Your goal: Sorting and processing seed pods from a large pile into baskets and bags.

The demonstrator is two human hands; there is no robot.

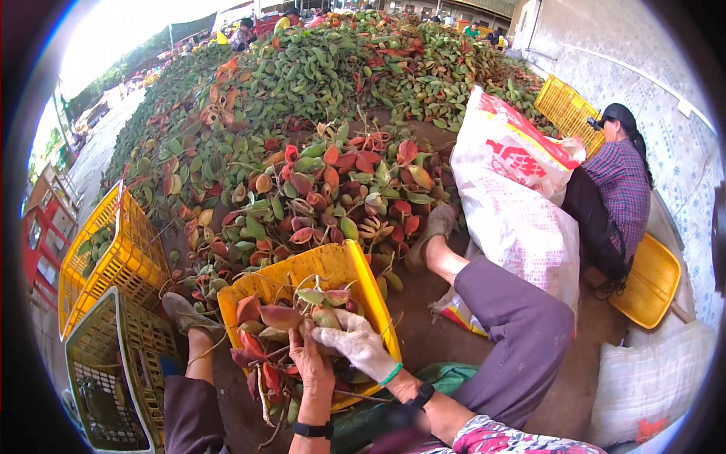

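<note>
A yellow plastic tub (pixel 371 272) stands between my legs, holding red, brown and green seed pods (pixel 252 343) on twiggy stems. Over it, my bare left hand (pixel 313 363) pinches the cluster beside a reddish-brown pod (pixel 281 316). My right hand (pixel 357 343), in a whitish knit glove with a green cuff, grips a greenish-brown pod (pixel 324 318) in the same cluster. The two hands meet at the fingertips, which partly hide the stems. Paler split pods (pixel 312 295) stick up just above the glove.
A large heap of pods (pixel 317 74) rises ahead. Yellow (pixel 108 272) and olive (pixel 122 363) plastic crates stand at left. At right are a white printed sack (pixel 510 227), a seated person (pixel 618 181), a yellow tray (pixel 649 281) and a stuffed white sack (pixel 646 380).
</note>
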